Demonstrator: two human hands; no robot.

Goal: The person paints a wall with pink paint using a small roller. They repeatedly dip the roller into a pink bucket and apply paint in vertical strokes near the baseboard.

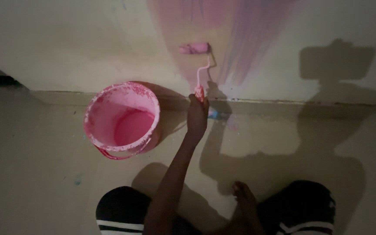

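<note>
left hand point(196, 116) fingers tight around pink paint roller point(195, 48) on wall point(88, 39), right hand point(244, 198) fingers' state unclear

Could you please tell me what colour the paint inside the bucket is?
Pink; the bucket holds pink paint and is smeared pink on its rim, seen in the head view.

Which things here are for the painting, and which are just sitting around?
For the painting:
- pink paint roller, held against the wall by the left hand
- pink bucket with paint inside
- pink painted patch on the wall

Just there:
- right hand, resting low, holding nothing
- small bluish thing by the skirting, too dim to tell
- floor
</note>
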